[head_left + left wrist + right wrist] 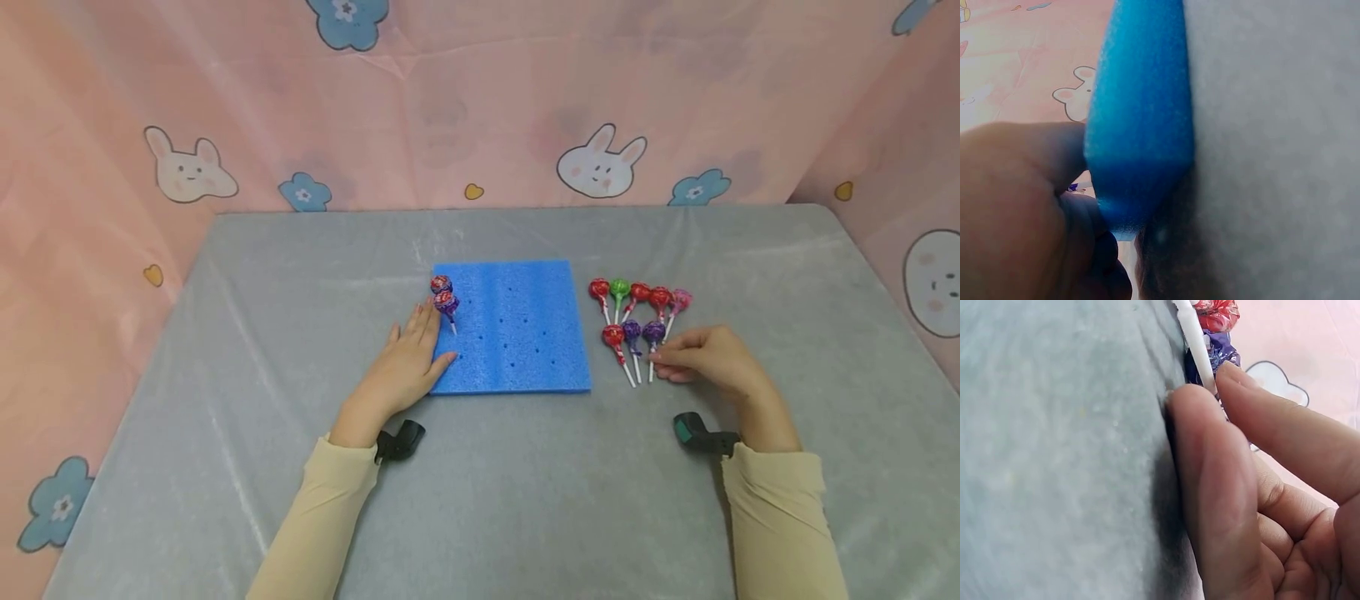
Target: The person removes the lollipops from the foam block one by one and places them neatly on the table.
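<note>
1. Lollipops [632, 330] lay in two rows on the grey table [525, 500], to the right of the blue foam pad [525, 304]: five behind, three in front.
2. Your right hand [708, 360] pinched the white stick [651, 372] of the rightmost purple lollipop [654, 331] between thumb and fingertips.
3. Your left hand [405, 360] rested spread at the pad's left edge, its fingers straight and its thumb apart, near the front corner.
4. Two more lollipops [446, 302] stood in the pad near its far left corner, close to your left fingers.

Narrow gap between blue board [528, 367] and loose lollipops [632, 330]; obstacle: planted pair [446, 301]
</note>
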`<state>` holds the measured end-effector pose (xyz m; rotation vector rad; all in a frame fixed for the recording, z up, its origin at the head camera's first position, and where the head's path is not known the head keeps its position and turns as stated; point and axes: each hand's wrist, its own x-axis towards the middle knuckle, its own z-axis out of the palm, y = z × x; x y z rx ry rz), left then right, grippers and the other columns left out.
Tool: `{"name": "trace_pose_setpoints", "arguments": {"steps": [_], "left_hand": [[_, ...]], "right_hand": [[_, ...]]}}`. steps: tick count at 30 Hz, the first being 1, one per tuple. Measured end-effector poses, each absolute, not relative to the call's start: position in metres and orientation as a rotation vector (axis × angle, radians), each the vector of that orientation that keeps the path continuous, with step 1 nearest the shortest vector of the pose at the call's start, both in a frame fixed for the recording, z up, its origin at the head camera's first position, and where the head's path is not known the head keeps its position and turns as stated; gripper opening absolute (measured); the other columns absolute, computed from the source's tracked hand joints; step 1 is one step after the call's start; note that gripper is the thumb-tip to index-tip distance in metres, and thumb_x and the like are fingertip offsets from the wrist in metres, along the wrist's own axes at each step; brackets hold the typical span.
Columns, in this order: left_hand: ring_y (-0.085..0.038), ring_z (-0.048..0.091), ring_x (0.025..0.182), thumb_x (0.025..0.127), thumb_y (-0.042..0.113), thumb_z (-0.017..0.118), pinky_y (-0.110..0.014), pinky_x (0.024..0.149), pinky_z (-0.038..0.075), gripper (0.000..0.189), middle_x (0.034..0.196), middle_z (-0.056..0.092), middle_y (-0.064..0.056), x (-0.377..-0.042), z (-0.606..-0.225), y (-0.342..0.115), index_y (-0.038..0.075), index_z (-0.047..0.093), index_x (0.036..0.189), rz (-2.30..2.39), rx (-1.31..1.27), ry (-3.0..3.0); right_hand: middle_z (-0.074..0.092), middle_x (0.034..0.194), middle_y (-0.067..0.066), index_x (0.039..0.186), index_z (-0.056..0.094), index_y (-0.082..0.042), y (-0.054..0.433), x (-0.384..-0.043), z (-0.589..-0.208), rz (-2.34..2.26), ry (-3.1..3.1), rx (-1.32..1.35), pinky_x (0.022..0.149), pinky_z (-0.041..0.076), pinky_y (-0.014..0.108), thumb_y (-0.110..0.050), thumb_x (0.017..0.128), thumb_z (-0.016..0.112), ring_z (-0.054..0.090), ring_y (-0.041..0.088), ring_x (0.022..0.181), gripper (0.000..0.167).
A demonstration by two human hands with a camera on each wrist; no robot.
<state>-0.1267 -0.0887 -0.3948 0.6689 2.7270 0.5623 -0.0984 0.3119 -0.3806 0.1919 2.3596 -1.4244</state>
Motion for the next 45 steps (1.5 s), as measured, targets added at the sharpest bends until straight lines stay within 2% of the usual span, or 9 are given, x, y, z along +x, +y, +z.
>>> {"name": "trace_pose_setpoints", "arguments": {"steps": [7,13,24,36,41,45], "left_hand": [[-0.026,-0.003,0.143,0.102,0.039,0.035,-0.050,0.113,0.003,0.069,0.157,-0.005,-0.013,-0.127,-0.396,-0.089,-0.001,0.005,0.149,0.565,0.662,2.720],[-0.027,-0.002,0.143,0.102,0.038,0.037,-0.051,0.112,0.004,0.069,0.156,-0.004,-0.014,-0.127,-0.394,-0.091,-0.002,0.007,0.149,0.565,0.664,2.731],[-0.025,-0.004,0.143,0.102,0.040,0.034,-0.050,0.113,0.002,0.068,0.157,-0.003,-0.013,-0.130,-0.394,-0.090,0.000,0.006,0.150,0.547,0.666,2.727],[-0.027,-0.002,0.143,0.102,0.039,0.036,-0.052,0.112,0.004,0.068,0.156,-0.002,-0.014,-0.129,-0.393,-0.090,-0.002,0.008,0.149,0.555,0.671,2.730],[-0.026,-0.003,0.143,0.102,0.040,0.035,-0.051,0.112,0.003,0.069,0.156,-0.003,-0.013,-0.127,-0.394,-0.089,-0.001,0.007,0.150,0.555,0.666,2.726],[-0.027,-0.002,0.143,0.102,0.039,0.036,-0.052,0.112,0.003,0.068,0.156,-0.001,-0.015,-0.126,-0.395,-0.089,-0.002,0.008,0.149,0.569,0.671,2.728]], "right_hand": [[0.069,0.070,0.001,0.098,0.065,0.017,0.308,-0.098,-0.378,-1.363,2.381,0.211,0.061,0.054,0.024,-0.012,0.088,0.067,0.065,0.006,0.061,0.030],[0.069,0.075,0.004,0.101,0.063,0.019,0.301,-0.100,-0.378,-1.348,2.390,0.175,0.061,0.054,0.024,-0.007,0.089,0.064,0.064,0.006,0.062,0.029],[0.068,0.069,0.001,0.094,0.065,0.017,0.306,-0.100,-0.380,-1.329,2.411,0.214,0.057,0.054,0.023,-0.008,0.087,0.067,0.062,0.005,0.058,0.026],[0.069,0.071,-0.001,0.099,0.065,0.016,0.308,-0.094,-0.367,-1.351,2.456,0.201,0.060,0.053,0.023,-0.016,0.087,0.069,0.063,0.006,0.061,0.034],[0.070,0.076,0.000,0.104,0.065,0.013,0.299,-0.094,-0.358,-1.321,2.509,0.218,0.064,0.051,0.021,-0.026,0.086,0.070,0.066,0.009,0.067,0.043],[0.072,0.087,0.005,0.110,0.064,0.008,0.280,-0.096,-0.354,-1.344,2.549,0.186,0.070,0.050,0.018,-0.030,0.087,0.070,0.068,0.011,0.076,0.045]]}}
